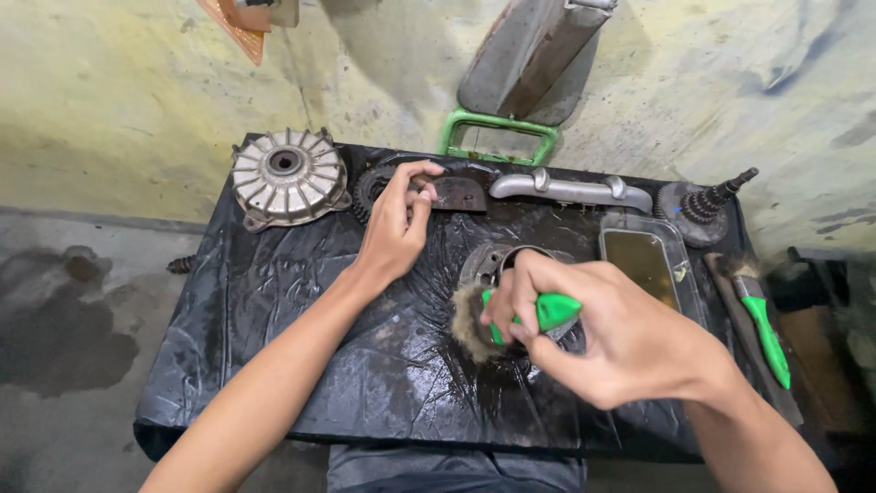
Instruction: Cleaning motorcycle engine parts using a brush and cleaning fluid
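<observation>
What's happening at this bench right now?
A person works over a black-covered table. The right hand holds a green-handled brush against a round metal part. The left hand reaches to a dark toothed part at the back. A finned hub sits nearby.

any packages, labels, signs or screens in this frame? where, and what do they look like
No labels, signs or screens show.
Clear plastic container: on the black-covered table, right of the right hand; rectangular, rounded corners, holding murky yellowish-brown liquid. It is the nearest thing to a package.
Orange ribbed piece: top left edge, against the wall; mostly cut off, cannot tell what it is.
</observation>
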